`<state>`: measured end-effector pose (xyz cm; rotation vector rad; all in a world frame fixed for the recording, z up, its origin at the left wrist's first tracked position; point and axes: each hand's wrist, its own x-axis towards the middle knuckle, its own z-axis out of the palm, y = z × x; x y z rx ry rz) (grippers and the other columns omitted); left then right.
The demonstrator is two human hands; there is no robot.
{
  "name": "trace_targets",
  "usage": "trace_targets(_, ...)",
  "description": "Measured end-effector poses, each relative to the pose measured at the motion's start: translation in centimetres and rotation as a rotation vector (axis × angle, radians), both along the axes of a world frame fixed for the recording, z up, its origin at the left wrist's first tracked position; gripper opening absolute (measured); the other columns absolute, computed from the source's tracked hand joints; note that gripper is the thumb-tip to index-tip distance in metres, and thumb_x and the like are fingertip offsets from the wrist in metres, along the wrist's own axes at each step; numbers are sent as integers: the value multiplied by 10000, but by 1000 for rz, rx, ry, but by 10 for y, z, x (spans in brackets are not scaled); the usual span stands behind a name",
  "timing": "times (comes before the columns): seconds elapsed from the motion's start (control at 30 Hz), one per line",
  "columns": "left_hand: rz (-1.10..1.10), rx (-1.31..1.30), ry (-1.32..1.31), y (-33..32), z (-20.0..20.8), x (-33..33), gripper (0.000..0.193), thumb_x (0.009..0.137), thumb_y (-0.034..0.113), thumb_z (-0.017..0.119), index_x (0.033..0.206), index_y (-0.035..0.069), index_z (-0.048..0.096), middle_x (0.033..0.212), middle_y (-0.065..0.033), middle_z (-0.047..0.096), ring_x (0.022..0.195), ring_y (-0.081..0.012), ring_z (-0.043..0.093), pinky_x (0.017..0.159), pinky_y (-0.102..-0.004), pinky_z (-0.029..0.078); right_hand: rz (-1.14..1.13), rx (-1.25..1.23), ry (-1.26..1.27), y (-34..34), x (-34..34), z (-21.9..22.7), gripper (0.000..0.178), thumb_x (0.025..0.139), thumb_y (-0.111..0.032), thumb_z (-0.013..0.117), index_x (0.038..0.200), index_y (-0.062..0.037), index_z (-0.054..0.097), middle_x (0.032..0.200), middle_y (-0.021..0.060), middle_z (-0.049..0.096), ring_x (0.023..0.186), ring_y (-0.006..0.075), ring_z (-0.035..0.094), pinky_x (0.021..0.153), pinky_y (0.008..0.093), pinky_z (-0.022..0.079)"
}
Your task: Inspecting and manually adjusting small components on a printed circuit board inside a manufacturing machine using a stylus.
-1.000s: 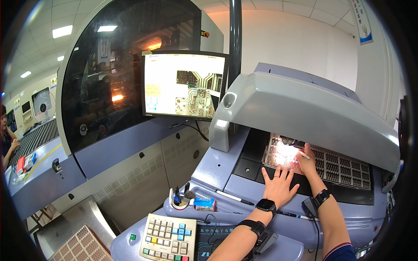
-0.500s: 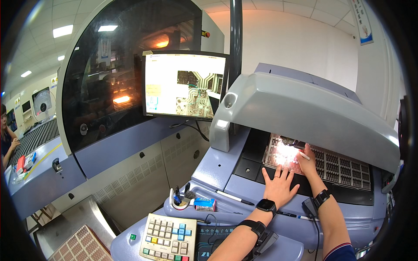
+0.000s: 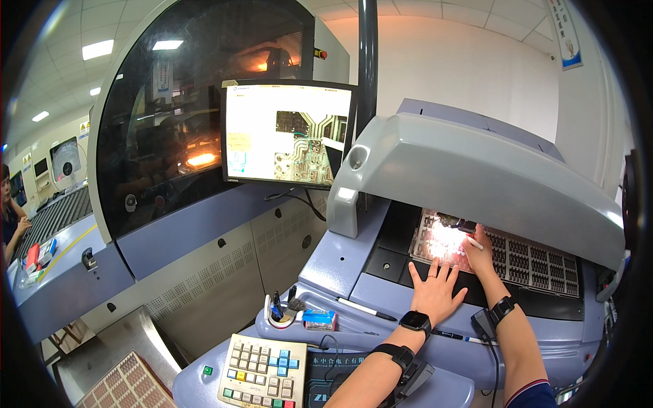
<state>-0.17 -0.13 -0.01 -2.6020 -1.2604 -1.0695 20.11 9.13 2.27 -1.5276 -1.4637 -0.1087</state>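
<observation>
My left hand (image 3: 436, 291) lies flat with its fingers spread, fingertips on the near edge of a circuit board panel (image 3: 537, 263). A white pen (image 3: 474, 243) is pinched in my right hand (image 3: 480, 253), over the panel just right of a brightly lit patch. Glare hides the pen's tip and the board beneath it. A dark inspection head (image 3: 457, 223) hangs right above the lit patch. On the monitor (image 3: 289, 136), a magnified picture of the board's tracks shows, with a dark pointed shape at its right side.
A grey hood (image 3: 476, 160) arches over the panel. Nearer me are a keyboard (image 3: 264, 370), a white marker (image 3: 366, 309), a blue-and-red box (image 3: 320, 319) and a holder with pens (image 3: 280, 314). Another panel (image 3: 129, 384) rests at lower left. A person (image 3: 15, 217) is at the far left.
Behind the machine's dark window, the orange glow has shifted slightly. Both my hands, the pen and the panel look the same as before.
</observation>
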Motion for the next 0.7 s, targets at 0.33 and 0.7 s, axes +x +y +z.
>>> trace_targets(0.33, 8, 7, -8, 1, -2, 0, 586, 923, 505, 474, 1360, 116, 512, 1414, -84, 463, 1393, -274, 333, 1034, -762, 129, 23, 36, 10, -1, -4, 0, 490, 795, -274, 606, 1198, -8, 524, 854, 151, 642, 758, 283, 646, 684, 386, 512)
trace_targets(0.7, -2, 3, -7, 0, 0, 1, 586, 925, 501, 474, 1366, 116, 506, 1407, -87, 461, 1388, -271, 338, 1036, -759, 128, 262, -154, 267, -7, 11, 20, 267, 845, -101, 606, 1095, -19, 559, 728, 40, 586, 609, 115, 567, 536, 261, 462)
